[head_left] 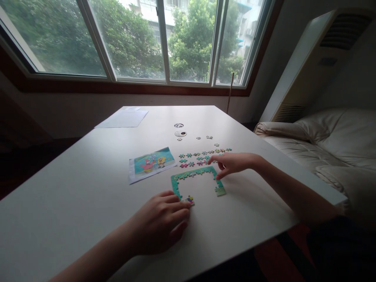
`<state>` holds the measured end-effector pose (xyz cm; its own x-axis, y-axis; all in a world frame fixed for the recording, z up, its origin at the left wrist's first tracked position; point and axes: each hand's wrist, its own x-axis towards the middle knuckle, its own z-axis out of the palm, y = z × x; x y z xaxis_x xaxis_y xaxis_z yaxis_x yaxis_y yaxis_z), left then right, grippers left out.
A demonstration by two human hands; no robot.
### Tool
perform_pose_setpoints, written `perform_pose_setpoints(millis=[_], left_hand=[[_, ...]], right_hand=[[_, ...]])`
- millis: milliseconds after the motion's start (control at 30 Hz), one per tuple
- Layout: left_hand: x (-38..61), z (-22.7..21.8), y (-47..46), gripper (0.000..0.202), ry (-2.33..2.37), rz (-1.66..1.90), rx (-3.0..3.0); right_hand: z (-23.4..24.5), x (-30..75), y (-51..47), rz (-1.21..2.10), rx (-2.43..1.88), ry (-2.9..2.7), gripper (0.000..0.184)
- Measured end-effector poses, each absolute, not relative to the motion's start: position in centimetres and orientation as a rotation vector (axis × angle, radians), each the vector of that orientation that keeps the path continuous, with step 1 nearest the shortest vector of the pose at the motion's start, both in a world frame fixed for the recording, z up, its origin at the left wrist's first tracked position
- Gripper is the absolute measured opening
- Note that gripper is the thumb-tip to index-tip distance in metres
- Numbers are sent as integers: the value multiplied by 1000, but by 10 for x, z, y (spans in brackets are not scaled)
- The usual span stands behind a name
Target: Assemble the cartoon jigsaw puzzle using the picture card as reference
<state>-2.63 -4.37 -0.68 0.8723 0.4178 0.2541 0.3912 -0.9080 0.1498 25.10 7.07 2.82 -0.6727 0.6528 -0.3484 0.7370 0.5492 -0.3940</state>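
A big white matte table (73,188) is set right under a wide window with pale frames (164,39), and green trees and a building are seen through the glass. A half-built teal jigsaw frame (194,172), open at the near side, is laid out towards the table's right half. Its lower left end is touched by the fingertips of the left hand (161,223), which is rested palm down with the fingers loosely together and nothing held. The right hand (235,162) is kept over the frame's right side, index finger and thumb spread apart, nothing seen between them. Scattered small colourful loose puzzle pieces (194,158) are spread just beyond the frame. A cartoon reference print on white paper (151,163) is placed just left of it. A plain white sheet (123,118) is left at the far edge. A tall cream floor-standing air conditioner (317,62) and cream padded sofa cushions (323,133) are seen off to the right.
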Motion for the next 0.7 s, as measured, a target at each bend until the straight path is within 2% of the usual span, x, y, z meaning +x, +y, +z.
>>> perform_pose_setpoints(millis=[167,333,433,633,700], left_hand=[[-27,-6,-43,16,638,432,2955],[-29,-6,-45,15,636,393,2951],[-31,-7,-46,14,631,363,2953],[-35,-8,-47,15,659,311,2966],[-36,-8,-47,16,660,298,2970]], right_hand=[[40,236,113,-659,1267,2834,45],[32,199,175,-578,1405,2839,23],[20,170,205,-585,1460,2811,23],[1,126,241,-630,1561,2712,39],[-2,118,249,-638,1586,2665,38]])
